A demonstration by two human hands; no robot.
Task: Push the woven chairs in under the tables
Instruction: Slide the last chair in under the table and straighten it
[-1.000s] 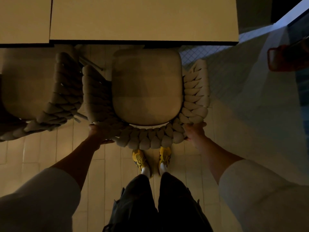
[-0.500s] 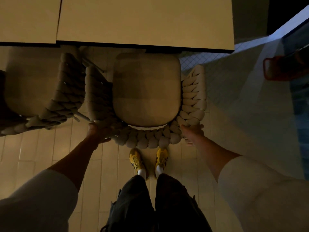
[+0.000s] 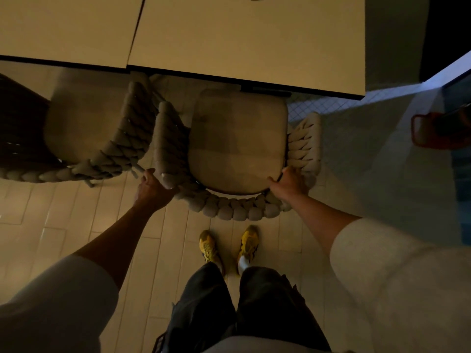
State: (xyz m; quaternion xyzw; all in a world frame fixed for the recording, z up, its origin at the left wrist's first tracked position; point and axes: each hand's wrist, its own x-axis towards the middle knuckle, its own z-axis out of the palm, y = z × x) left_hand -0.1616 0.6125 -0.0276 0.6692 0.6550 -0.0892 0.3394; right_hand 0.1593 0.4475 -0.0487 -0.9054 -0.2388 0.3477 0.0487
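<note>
A woven chair [image 3: 237,149] with a thick braided back and a beige seat cushion stands in front of me, its front edge just under the right table [image 3: 244,36]. My left hand [image 3: 153,186] grips the left rear corner of the braided back. My right hand [image 3: 288,183] grips the right rear corner, fingers curled over the rim by the cushion. A second woven chair [image 3: 84,138] stands at the left, partly under the left table [image 3: 63,26], close beside the first.
My feet in yellow shoes [image 3: 226,245] stand on pale floor tiles just behind the chair. A red-framed object [image 3: 433,133] sits at the right edge on lighter small-tiled floor. A dark wall edge rises at the top right.
The chair has moved forward toward the table, with both hands still on its back. My right hand has shifted up onto the rim near the cushion. The view has tilted slightly.
</note>
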